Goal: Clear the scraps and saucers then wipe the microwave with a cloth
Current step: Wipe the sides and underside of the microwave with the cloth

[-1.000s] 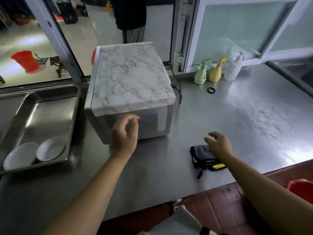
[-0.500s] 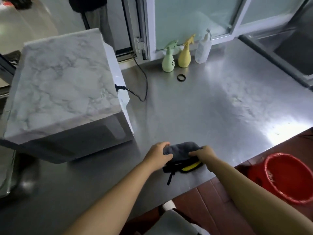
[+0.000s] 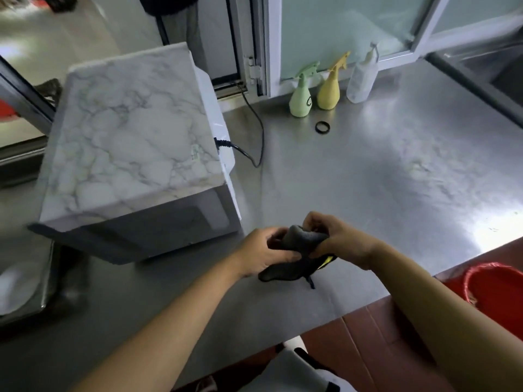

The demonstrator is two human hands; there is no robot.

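Step in hand appears to be readying the cloth [image 3: 300, 244]: left hand [image 3: 261, 254] and right hand [image 3: 338, 240] both curl round the dark grey cloth, bunched with a yellow trim and dangling loop, just above the surface [image 3: 368, 179] at lower centre. Next move likely calls for carrying it left to the marble-topped microwave [image 3: 130, 148], door shut, centre left.
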